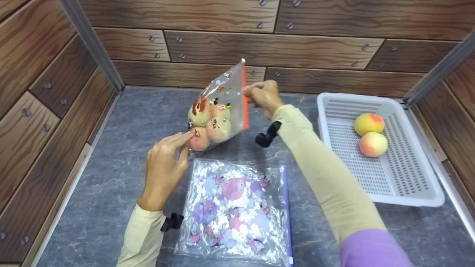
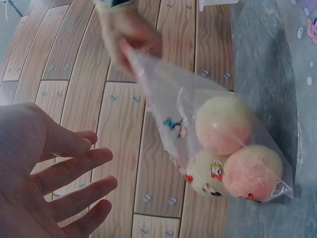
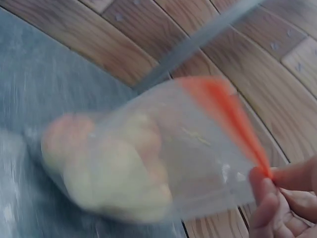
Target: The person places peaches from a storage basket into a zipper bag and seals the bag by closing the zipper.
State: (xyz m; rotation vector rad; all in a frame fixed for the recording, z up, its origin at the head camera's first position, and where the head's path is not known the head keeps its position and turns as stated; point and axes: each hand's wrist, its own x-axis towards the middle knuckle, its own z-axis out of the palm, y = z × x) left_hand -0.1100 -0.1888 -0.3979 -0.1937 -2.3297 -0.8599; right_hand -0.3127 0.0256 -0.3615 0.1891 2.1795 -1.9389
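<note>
My right hand (image 1: 265,97) pinches the orange zip edge (image 1: 245,100) of a clear printed zip bag (image 1: 236,79). Several peaches (image 1: 219,129) fill the lower end of that bag, which tilts with its zip edge raised toward the right. In the right wrist view, thumb and fingers (image 3: 280,198) close on the orange strip. My left hand (image 1: 167,161) is beside the bag, its fingertips overlapping the lowest peach in the head view. Seen from the left wrist, its fingers (image 2: 81,171) are loosely spread with nothing between them.
A second zip bag (image 1: 237,218), flat with a purple zip edge and pink and purple prints, lies nearer me. To the right stands a white slotted basket (image 1: 400,111) with two peaches (image 1: 373,144) in it. Wood-patterned walls (image 1: 222,46) enclose the grey surface.
</note>
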